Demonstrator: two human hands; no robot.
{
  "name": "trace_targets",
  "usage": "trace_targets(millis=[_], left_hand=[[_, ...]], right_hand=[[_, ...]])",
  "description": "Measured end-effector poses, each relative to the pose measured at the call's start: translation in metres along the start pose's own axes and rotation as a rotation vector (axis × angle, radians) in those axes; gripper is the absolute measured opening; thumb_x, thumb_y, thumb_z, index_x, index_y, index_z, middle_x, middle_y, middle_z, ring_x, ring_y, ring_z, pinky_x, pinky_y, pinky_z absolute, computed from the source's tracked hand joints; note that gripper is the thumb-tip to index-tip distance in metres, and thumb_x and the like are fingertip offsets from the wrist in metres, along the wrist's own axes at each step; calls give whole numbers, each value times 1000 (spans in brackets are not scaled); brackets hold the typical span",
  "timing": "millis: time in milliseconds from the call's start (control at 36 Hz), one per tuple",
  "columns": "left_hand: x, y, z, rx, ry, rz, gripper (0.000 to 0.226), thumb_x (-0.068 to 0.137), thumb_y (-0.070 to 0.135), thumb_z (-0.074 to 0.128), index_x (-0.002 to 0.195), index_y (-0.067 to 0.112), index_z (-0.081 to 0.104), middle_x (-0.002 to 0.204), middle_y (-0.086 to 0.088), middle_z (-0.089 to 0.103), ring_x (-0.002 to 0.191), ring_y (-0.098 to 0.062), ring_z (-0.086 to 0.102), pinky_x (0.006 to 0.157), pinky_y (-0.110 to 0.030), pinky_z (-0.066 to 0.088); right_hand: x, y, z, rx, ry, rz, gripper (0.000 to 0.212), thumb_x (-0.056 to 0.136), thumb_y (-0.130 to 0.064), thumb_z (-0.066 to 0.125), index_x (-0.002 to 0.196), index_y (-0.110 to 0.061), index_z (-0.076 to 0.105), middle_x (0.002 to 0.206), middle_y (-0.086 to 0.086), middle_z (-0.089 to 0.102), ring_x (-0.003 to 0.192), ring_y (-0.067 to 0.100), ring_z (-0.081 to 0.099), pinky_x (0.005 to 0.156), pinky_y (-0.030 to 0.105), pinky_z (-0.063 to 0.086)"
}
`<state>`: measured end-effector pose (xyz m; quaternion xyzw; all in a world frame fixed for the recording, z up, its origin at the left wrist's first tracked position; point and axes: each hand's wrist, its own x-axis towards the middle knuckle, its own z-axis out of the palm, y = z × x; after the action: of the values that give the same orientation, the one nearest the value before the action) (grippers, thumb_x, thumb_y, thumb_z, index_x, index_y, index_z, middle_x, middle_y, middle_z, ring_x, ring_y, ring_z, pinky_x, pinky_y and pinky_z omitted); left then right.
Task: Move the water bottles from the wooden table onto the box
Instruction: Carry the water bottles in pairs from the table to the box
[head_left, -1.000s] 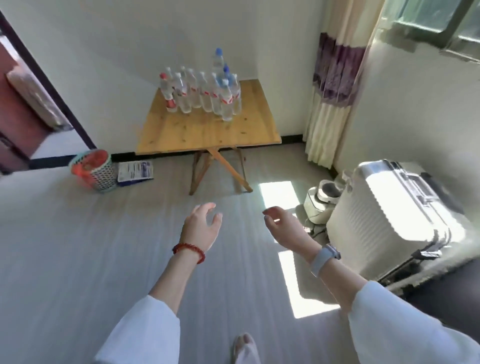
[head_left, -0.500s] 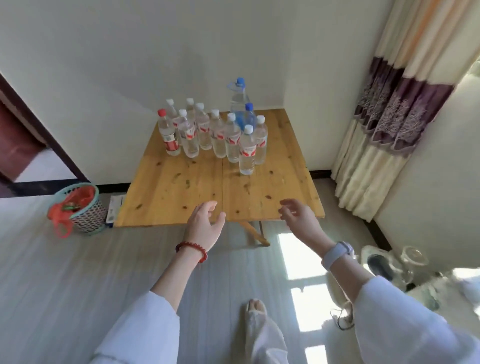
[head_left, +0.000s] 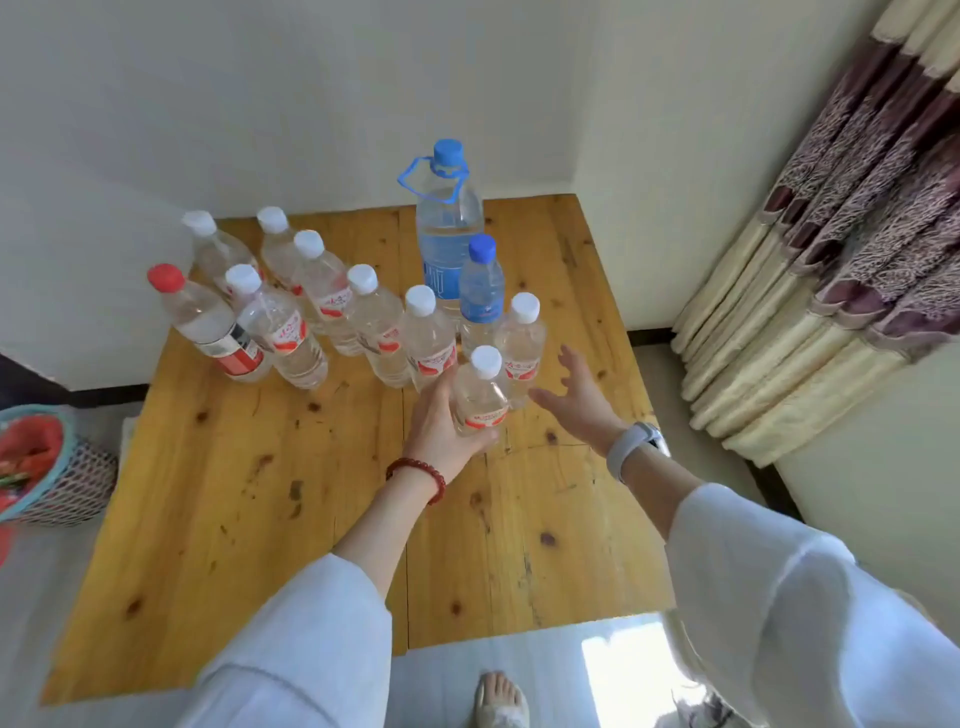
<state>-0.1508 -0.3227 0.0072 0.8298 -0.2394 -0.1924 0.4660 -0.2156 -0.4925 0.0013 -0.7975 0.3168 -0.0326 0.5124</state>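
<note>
Wooden table (head_left: 291, 499) stands in the corner of the room, with a cluster of upright water bottles on its far half. Nearest bottle (head_left: 480, 397), white cap and red label, stands in front of the others, just right of the table's centre seam. Left hand (head_left: 441, 423) wraps this bottle from its left side: palm against the lower body, thumb curled under the label at the near side; fingers behind the bottle are hidden. Bottle base still appears to sit on the wood. Right hand (head_left: 582, 397) is spread wide, fingers straight, holding nothing; it hovers just right of the nearest bottle, beside a second white-capped bottle (head_left: 521, 345), contact not discernible. Behind these, a small blue-capped bottle (head_left: 482, 291) and a tall blue-capped bottle with carry handle (head_left: 448, 223). Further left, a row of white-capped bottles and one red-capped bottle (head_left: 208, 325) at the far left end. Basket (head_left: 57, 467) on the floor left of the table; curtain (head_left: 841, 249) at right.
</note>
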Motion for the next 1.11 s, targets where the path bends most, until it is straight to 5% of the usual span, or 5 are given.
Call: trace_targets(millis=[194, 500, 722, 917, 1111], left_hand=[[31, -22, 12, -61, -12, 7, 78, 70, 21, 77, 135, 25, 32, 121, 18, 40, 113, 1, 36, 96, -19, 31], [14, -44, 3, -131, 103, 4, 75, 54, 47, 78, 120, 32, 45, 117, 12, 53, 109, -8, 52, 86, -14, 40], [-43, -52, -19, -262, 46, -63, 77, 53, 59, 67, 117, 22, 47, 118, -5, 54, 106, -17, 55, 89, -33, 49], [-99, -32, -32, -249, -118, 14, 49, 62, 60, 64, 77, 19, 44, 71, 4, 47, 72, -14, 53, 69, -22, 43], [-183, -16, -26, -181, -388, 116, 60, 56, 68, 50, 81, 14, 46, 62, 7, 44, 55, -3, 47, 53, -11, 39]], right_hand=[[52, 12, 12, 118, -143, 27, 85, 81, -20, 68, 145, -26, 11, 149, -2, 28, 135, 21, 31, 107, 40, 34], [30, 25, 25, 161, 74, -26, 65, 75, -27, 74, 126, -20, 35, 119, -8, 52, 113, 13, 54, 87, 32, 49], [-76, 21, 24, 194, 230, 40, 61, 79, -29, 70, 128, -15, 36, 117, -2, 54, 99, 6, 55, 87, 23, 49], [-193, 17, 42, 221, 298, 162, 53, 82, -36, 65, 125, -16, 42, 109, -2, 63, 101, 16, 62, 91, 39, 50], [-343, 39, 66, 240, 449, 349, 51, 82, -42, 61, 120, -13, 45, 111, 0, 62, 95, 11, 61, 73, 21, 48]])
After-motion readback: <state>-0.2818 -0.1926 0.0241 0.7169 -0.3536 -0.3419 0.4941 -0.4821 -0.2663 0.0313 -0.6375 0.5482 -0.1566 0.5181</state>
